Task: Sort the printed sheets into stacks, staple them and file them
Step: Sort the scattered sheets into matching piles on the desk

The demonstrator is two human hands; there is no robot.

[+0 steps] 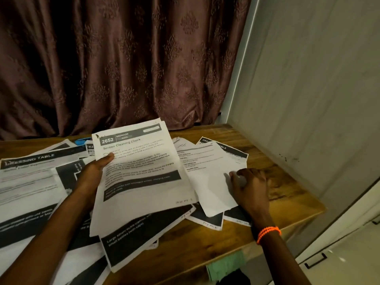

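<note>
- Head view: the left hand holds a sheet headed "Screen Cleaning Check", thumb on its left edge, fingers hidden under the paper. The sheet is raised and tilted above the others.
- The right hand lies on a white sheet at the right, fingers curled at that sheet's right edge; I cannot tell if they pinch it or only press.
- More printed sheets cover the left and middle of the wooden worktop, overlapping, some over the near edge.
- Bare wood shows only at the right, between the papers and the wall.
- A curtain hangs just behind the far edge.
- A blue thing shows partly from under the far sheets.
- An orange bracelet is on the right wrist.
</note>
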